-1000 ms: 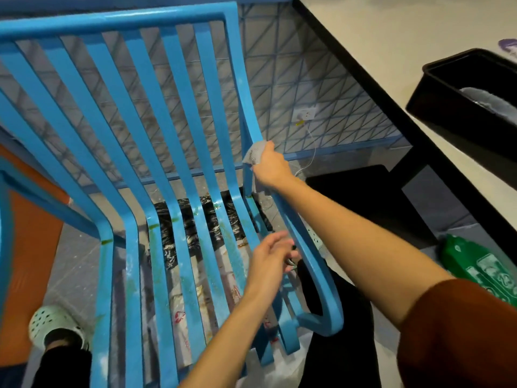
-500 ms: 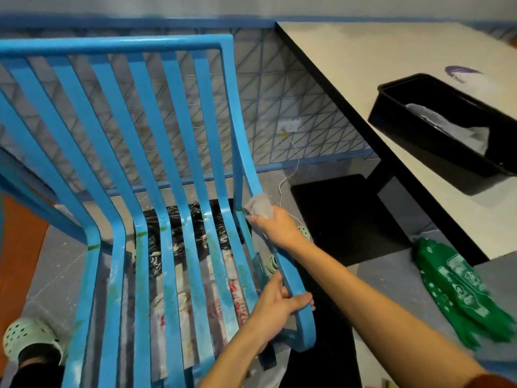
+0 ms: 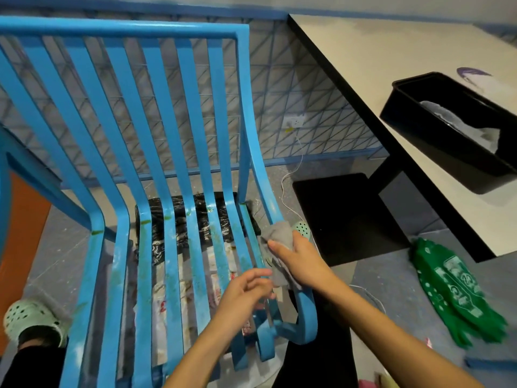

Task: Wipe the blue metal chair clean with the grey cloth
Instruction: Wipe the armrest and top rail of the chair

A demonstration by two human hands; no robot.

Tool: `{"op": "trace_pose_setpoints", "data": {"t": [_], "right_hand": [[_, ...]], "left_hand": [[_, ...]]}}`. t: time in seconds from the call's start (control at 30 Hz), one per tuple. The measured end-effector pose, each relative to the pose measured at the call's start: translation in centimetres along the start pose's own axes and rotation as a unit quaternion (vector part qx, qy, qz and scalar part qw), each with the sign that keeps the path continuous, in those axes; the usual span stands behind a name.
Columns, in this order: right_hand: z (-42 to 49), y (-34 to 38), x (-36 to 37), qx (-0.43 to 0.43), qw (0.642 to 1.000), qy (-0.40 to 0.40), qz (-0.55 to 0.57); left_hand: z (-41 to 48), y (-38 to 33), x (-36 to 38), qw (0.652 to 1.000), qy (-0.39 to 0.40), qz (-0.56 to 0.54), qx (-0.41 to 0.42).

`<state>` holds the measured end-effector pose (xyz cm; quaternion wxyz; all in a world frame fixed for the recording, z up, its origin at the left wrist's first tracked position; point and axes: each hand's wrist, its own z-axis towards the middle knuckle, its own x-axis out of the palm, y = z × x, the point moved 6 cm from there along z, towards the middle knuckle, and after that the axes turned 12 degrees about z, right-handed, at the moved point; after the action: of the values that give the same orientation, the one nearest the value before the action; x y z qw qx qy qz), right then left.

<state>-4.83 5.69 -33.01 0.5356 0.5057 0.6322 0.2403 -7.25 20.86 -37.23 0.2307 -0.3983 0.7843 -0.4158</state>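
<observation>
- Slipping off is the likeliest fault: the right hand (image 3: 300,264) presses the grey cloth (image 3: 278,236) onto the narrow outer seat rail (image 3: 306,317) of the blue metal chair (image 3: 126,26), and a hard stroke along painted metal could carry the hand off the edge.
- Bunching is the next one. The cloth is wadded over the rail with a corner hanging down, so I judge only a small patch of it is cleaning.
- Missing dirt is a real chance, since green smears (image 3: 144,222) at the bend of the slats and pale streaks on the seat lie well apart from the cloth.
- Tipping or shifting the chair could follow a strong push, as no hand plainly steadies the frame.
- Right arm: it reaches forward and inward from the lower right, wrist roughly level, with its fingers (image 3: 279,247) clamped on the cloth from above.
- Left hand (image 3: 243,295): it is raised just beside the hanging corner with its fingers loosely curled, and I cannot tell whether they pinch the cloth or only hover by it.
</observation>
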Motion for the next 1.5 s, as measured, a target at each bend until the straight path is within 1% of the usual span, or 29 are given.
{"op": "trace_pose_setpoints", "data": {"t": [0.13,0.23,0.3,0.4,0.47,0.57,0.77,0.83,0.9,0.97,1.07,1.13,1.2,1.3,1.43,1.5], "right_hand": [[2.7,2.0,0.0,0.005,0.999,0.013,0.043],[7.2,3.2,0.3,0.021,0.998,0.009,0.067],[11.0,4.6,0.7,0.003,0.998,0.010,0.061],[16.0,7.8,0.9,-0.046,0.998,-0.036,0.031],[18.5,9.2,0.7,-0.053,0.996,-0.066,0.027],[20.1,9.0,0.3,-0.004,0.996,-0.067,0.065],[15.2,5.4,0.7,0.048,0.990,-0.024,0.134],[12.7,3.9,0.8,0.046,0.993,-0.015,0.108],[9.6,2.8,0.7,0.022,0.998,-0.010,0.066],[6.3,1.6,0.6,-0.004,1.000,-0.020,0.007],[1.2,-0.8,0.3,-0.018,0.996,-0.050,-0.078],[-2.0,-1.7,0.1,-0.036,0.993,-0.062,-0.093],[-4.4,-2.0,0.1,-0.042,0.995,-0.056,-0.077],[-4.2,-2.1,0.0,-0.043,0.997,-0.038,-0.043],[1.2,-0.8,0.1,-0.037,0.996,-0.030,-0.074],[4.5,1.0,0.2,-0.041,0.997,-0.021,-0.059]], "left_hand": [[0.6,-1.1,1.2,1.000,0.002,-0.012,-0.014],[0.9,-1.0,2.7,0.999,0.021,0.003,-0.031],[0.9,-1.1,3.4,0.999,0.030,0.007,-0.033],[1.0,-1.0,4.1,0.998,0.037,-0.003,-0.041],[1.1,-1.0,4.3,0.998,0.038,-0.008,-0.041],[1.0,-1.1,4.2,0.998,0.041,-0.014,-0.036],[0.0,-1.1,3.9,0.998,0.038,-0.001,-0.044],[-0.4,-0.7,3.9,0.998,0.045,0.010,-0.053],[-0.9,-0.3,3.9,0.996,0.055,0.016,-0.062],[-1.2,0.1,3.8,0.996,0.057,0.016,-0.072],[-1.6,0.4,3.9,0.996,0.051,0.013,-0.073],[-1.7,0.3,4.0,0.997,0.049,0.014,-0.066],[-1.6,0.2,4.0,0.997,0.043,0.018,-0.060],[-1.1,-0.3,3.7,0.998,0.029,0.017,-0.047],[0.2,-1.7,2.4,1.000,-0.008,-0.002,-0.030],[1.0,-2.6,1.5,0.999,-0.024,-0.021,-0.023]]}}
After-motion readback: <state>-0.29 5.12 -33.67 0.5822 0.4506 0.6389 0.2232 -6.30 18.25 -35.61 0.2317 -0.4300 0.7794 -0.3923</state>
